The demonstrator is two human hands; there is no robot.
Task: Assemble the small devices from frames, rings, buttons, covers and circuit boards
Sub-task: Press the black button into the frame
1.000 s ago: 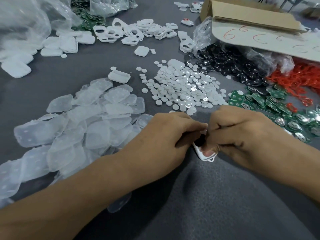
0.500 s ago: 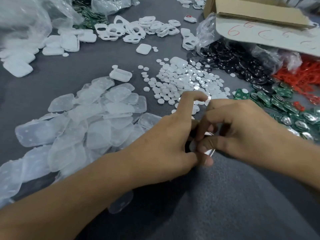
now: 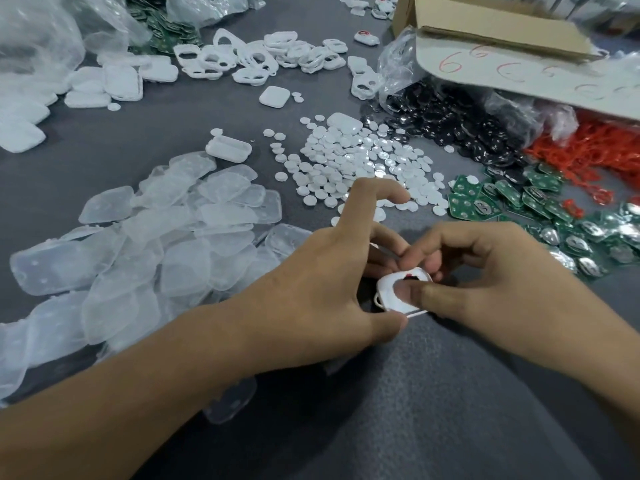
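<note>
Two hands on one part rn, so most of the risk sits in that pinch. Left hand (image 3: 322,289) and right hand (image 3: 485,282) both hold the white frame (image 3: 398,296) just above the grey table (image 3: 433,410), close to me, well short of the part piles. Right thumb lies flat across the frame's face; left thumb props its lower edge. Left index finger is lifted free, pointing out over the white buttons (image 3: 363,161). I see a dark/red bit showing in the frame's opening, prob. a button w/ ring, but it's too small to tell if it's seated.

What could go wrong, imo:
- Insert slips out. If the thumb pressure lands off-centre, the piece in the opening could tip or pop back out, and I can't see the underside to check.
- Frame twists. It's thin plastic held at its edges; uneven squeeze from the two hands could flex it, and the little loop at its corner looks fragile.
- Drop. The grip is fingertips only, so a slip puts the frame on the table, maybe among the clear covers (image 3: 156,244) just beside the left wrist, where a white part is hard to spot.
- Scatter. The raised left finger hangs right over the edge of the button pile; a careless sweep would push buttons toward the green circuit boards (image 3: 519,199) and mix stock.
- Left forearm rests near the covers; dragging it back could shove some off toward me.
</note>
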